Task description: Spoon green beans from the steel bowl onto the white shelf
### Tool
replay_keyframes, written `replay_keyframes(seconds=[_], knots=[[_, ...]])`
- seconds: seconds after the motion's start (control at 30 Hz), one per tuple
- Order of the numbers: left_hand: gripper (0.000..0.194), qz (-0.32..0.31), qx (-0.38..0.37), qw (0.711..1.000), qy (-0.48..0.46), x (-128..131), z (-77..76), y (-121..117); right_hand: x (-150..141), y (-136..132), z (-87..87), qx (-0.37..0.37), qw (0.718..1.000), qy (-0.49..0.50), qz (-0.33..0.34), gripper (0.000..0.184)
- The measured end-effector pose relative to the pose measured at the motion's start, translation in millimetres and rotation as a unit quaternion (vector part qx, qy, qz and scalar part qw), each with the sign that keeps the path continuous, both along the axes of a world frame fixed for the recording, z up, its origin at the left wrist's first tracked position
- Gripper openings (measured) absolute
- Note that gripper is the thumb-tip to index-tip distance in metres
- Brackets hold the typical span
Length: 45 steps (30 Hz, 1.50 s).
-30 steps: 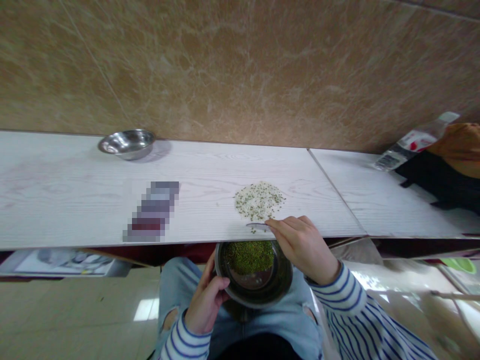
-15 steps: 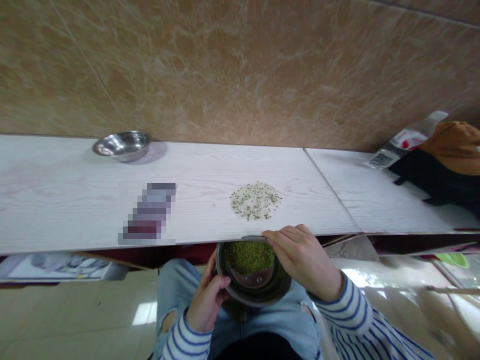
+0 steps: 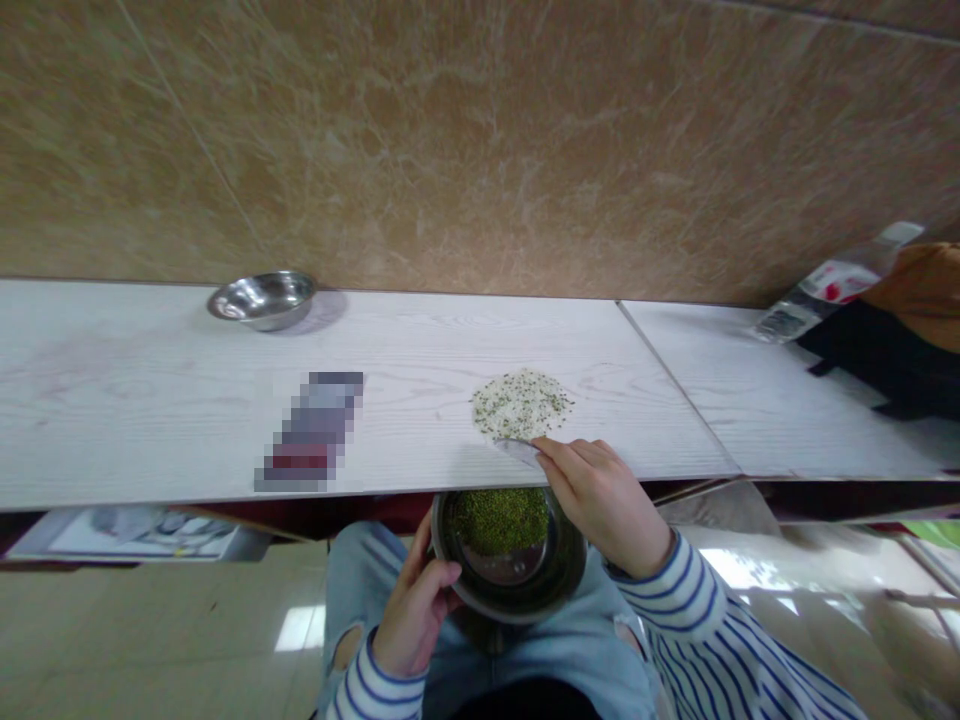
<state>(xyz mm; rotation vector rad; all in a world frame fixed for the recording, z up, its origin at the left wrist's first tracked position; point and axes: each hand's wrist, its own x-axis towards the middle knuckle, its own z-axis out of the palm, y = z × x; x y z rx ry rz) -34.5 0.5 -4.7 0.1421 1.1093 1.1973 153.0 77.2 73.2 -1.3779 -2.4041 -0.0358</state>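
Note:
My left hand [image 3: 420, 606] grips the left side of a dark metal bowl [image 3: 536, 597], thumb over the rim. The bowl sits over my lap, just under the counter's front edge. Small green beans [image 3: 501, 520] cover the far part of its floor. My right hand [image 3: 604, 503] is closed on a thin, pale grey, rounded piece [image 3: 517, 450], perhaps a spoon or scraper; its exact kind is unclear. That piece is at the near edge of a flat pile of white grains mixed with green beans [image 3: 523, 403] on the counter.
A shiny steel bowl [image 3: 264, 300] stands by the wall at the left of the white counter [image 3: 412, 400]. A blurred-out flat object [image 3: 319, 425] lies nearer. At the right are a clear bottle [image 3: 825, 290] and a black and brown cloth-like item [image 3: 892, 330].
My right hand has moved the thin grey piece from the bowl's far rim up onto the counter, to the pile's near edge. My left hand still holds the bowl.

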Motion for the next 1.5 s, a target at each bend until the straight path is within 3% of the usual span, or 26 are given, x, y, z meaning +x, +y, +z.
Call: replay_keyframes(seconds=[0.37,0.77,1.03,1.5], knots=[[0.079,0.002,-0.003,1.000,0.006,-8,-6.4,3,7,12,-1.7,0.003,0.997,0.055,-0.048,0.024],[0.078,0.001,-0.009,1.000,0.011,-7,-3.3,5,-27,19,-3.7,-0.016,0.999,0.035,-0.003,0.022],[0.073,-0.007,-0.001,1.000,0.007,-7,-9.5,10,-14,35,-6.2,-0.013,0.999,0.017,-0.050,0.023],[0.075,-0.021,-0.002,1.000,-0.012,-1,-8.7,17,-5,59,-0.5,-0.028,0.998,-0.020,-0.057,0.024]])
